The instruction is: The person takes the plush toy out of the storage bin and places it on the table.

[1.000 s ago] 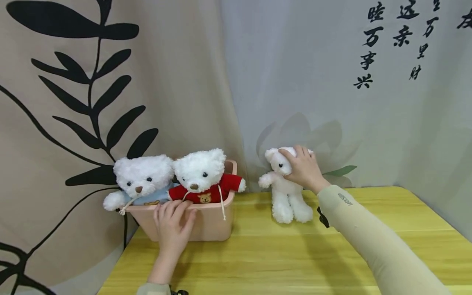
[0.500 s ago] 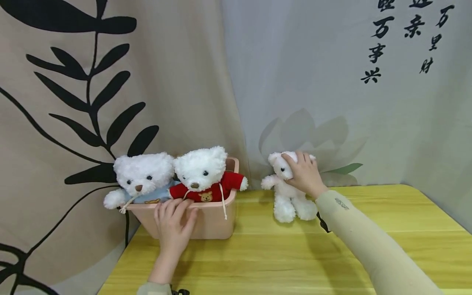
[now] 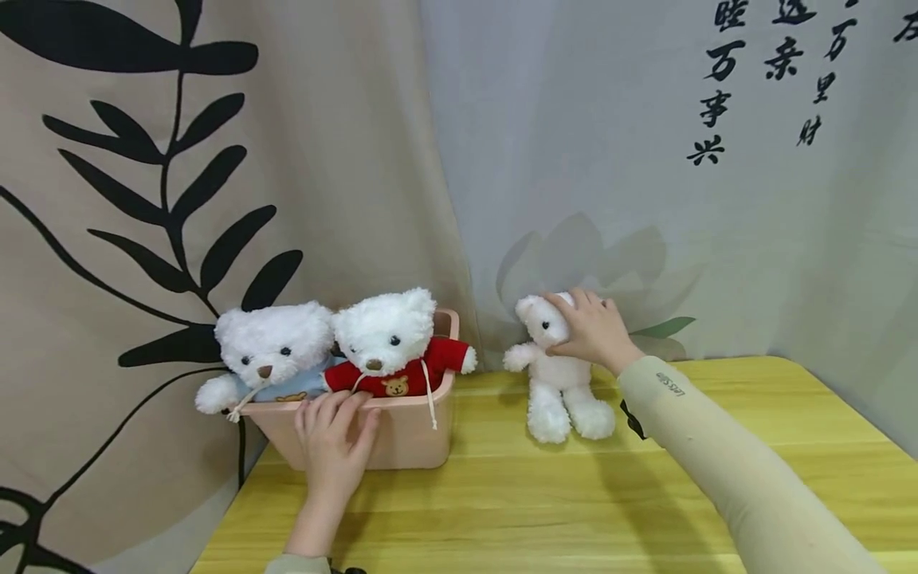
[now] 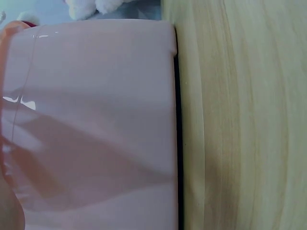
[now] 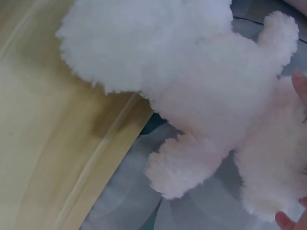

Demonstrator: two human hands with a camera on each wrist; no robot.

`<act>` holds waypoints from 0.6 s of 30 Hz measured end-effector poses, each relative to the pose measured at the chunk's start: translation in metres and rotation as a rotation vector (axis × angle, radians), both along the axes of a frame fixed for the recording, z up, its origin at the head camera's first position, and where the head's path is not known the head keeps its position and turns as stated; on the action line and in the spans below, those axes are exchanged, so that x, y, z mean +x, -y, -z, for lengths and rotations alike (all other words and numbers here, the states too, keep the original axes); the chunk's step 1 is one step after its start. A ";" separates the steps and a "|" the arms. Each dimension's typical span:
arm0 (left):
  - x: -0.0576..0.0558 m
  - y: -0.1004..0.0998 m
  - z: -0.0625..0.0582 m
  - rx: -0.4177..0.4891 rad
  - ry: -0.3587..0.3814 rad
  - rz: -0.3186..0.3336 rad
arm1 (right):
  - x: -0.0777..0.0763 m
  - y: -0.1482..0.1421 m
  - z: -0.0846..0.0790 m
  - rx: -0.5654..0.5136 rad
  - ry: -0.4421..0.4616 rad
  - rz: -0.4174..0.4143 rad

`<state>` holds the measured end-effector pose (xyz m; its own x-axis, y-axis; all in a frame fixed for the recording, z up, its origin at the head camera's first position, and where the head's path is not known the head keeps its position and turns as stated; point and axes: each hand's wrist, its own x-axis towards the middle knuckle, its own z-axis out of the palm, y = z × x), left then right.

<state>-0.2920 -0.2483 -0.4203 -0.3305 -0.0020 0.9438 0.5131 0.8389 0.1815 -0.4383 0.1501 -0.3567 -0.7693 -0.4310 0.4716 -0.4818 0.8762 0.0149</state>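
My right hand holds a bare white teddy bear by its head, the fingers covering the far side of its face. The bear is upright over the wooden table; whether its feet touch the wood I cannot tell. In the right wrist view the fluffy bear fills the middle, with fingertips at the right edge. On the left, my left hand grips the front rim of a pink plastic bin. Inside sit two white teddy bears, one in a blue top, one in a red hoodie.
The yellow wooden table lies under the bin and in front of both hands. A curtain with a black leaf print and dark characters hangs right behind the table. In the left wrist view the bin's side fills the left half.
The bare bear, still in my right hand, has come slightly lower and nearer. My left hand and the bin stay put; the head view shifts a little.
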 end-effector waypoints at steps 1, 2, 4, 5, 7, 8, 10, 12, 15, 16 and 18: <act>0.000 0.000 0.000 0.001 -0.001 0.000 | 0.000 0.000 -0.002 0.004 0.007 -0.001; 0.000 0.000 0.000 0.002 -0.003 0.000 | 0.000 0.000 -0.003 0.010 0.014 0.001; 0.000 0.000 0.000 0.001 -0.005 -0.002 | 0.000 0.000 -0.007 0.008 0.034 -0.001; 0.001 0.000 0.000 -0.001 -0.007 -0.003 | -0.001 0.000 -0.009 0.007 0.044 -0.004; 0.000 0.000 0.000 -0.004 -0.012 -0.003 | -0.001 -0.001 -0.014 0.003 0.060 -0.022; 0.000 0.000 0.001 -0.004 -0.013 -0.002 | 0.000 0.000 -0.018 -0.003 0.066 -0.035; 0.000 0.000 0.001 -0.007 -0.012 -0.001 | 0.002 0.002 -0.025 -0.015 0.061 -0.088; -0.001 0.000 0.002 -0.008 -0.012 -0.001 | 0.006 0.009 -0.034 -0.031 0.046 -0.164; -0.002 -0.001 0.003 -0.008 -0.012 -0.006 | 0.016 0.032 -0.053 -0.061 0.015 -0.302; -0.002 0.000 0.003 -0.007 -0.012 -0.007 | 0.021 0.044 -0.059 -0.063 0.004 -0.347; -0.001 0.000 0.004 -0.007 -0.010 -0.010 | 0.030 0.069 -0.070 -0.053 -0.025 -0.433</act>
<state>-0.2930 -0.2488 -0.4246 -0.3208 0.0010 0.9471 0.5066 0.8451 0.1707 -0.4087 0.0807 -0.2866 -0.5112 -0.6863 0.5174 -0.8049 0.5934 -0.0082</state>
